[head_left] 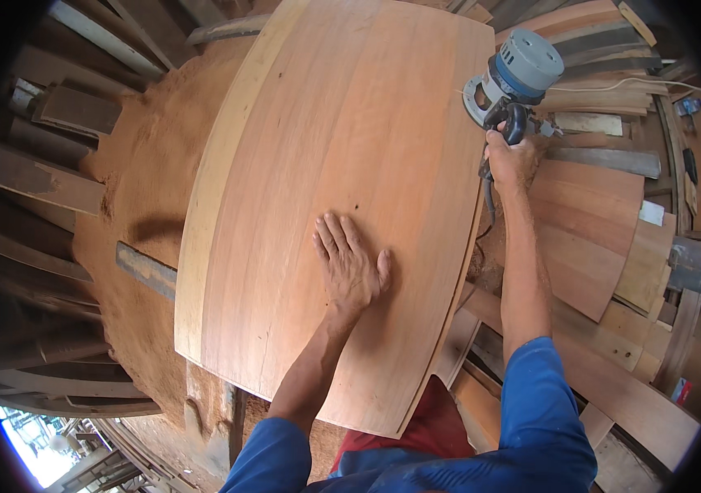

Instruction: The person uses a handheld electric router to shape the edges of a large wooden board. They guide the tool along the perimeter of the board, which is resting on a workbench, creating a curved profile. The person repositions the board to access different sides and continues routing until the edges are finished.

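A wide wooden panel of joined boards, pale along its left side and reddish elsewhere, lies in front of me. My left hand rests flat on its surface with the fingers stretched forward. At the panel's far right edge sits a router with a grey top, a blue band and a metal base. My right hand is wrapped around the router's black handle. A dark cord hangs from the tool beside the panel's right edge. The router's bit is hidden from view.
Sawdust covers the ground to the left, with dark planks stacked beyond it. A grey-edged bar sticks out from under the panel. More boards lie on the right, and a pale cable runs across them.
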`<action>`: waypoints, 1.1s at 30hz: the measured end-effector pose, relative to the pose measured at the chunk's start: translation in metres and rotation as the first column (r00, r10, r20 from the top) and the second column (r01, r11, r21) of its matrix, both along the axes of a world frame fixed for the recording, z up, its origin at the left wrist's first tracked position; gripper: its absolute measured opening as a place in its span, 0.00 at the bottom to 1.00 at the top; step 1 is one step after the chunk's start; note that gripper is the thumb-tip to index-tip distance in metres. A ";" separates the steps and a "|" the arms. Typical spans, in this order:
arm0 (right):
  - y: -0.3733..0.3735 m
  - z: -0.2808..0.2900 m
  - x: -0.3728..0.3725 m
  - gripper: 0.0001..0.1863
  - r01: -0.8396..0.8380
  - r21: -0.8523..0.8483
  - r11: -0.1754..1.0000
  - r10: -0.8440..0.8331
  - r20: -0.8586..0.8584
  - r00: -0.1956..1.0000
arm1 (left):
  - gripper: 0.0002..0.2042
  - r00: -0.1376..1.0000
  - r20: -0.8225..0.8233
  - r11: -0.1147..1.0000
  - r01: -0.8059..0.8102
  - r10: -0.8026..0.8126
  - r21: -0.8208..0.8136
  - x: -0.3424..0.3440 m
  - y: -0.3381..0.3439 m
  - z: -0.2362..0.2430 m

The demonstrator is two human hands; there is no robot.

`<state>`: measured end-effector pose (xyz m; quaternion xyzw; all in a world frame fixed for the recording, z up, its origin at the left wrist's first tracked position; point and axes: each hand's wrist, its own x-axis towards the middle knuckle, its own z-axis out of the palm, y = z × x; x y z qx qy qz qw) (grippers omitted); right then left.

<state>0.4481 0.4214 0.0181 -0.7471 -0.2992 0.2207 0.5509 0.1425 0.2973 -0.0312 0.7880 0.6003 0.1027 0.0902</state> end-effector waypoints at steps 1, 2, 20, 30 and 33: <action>0.001 0.007 -0.003 0.11 -0.012 -0.030 0.999 0.011 -0.017 1.000 | 0.46 1.000 -0.004 1.000 -0.003 0.003 -0.007 -0.001 0.000 -0.001; 0.003 0.011 -0.005 0.10 -0.024 -0.061 0.998 0.022 -0.034 0.999 | 0.46 1.000 -0.009 1.000 -0.006 0.005 -0.015 -0.003 -0.001 -0.002; 0.042 -0.021 0.039 0.16 -0.014 -0.036 0.999 0.014 0.007 1.000 | 0.46 1.000 0.003 0.997 0.028 -0.028 -0.071 0.002 0.002 0.003; 0.051 0.001 0.027 0.11 -0.026 -0.024 0.999 0.026 -0.012 1.000 | 0.47 0.999 -0.037 0.998 0.004 -0.007 -0.064 -0.001 0.003 0.004; 0.060 -0.022 0.042 0.08 -0.062 0.125 0.990 0.076 -0.114 0.991 | 0.47 0.999 -0.041 0.997 0.012 -0.015 -0.071 0.001 0.002 0.004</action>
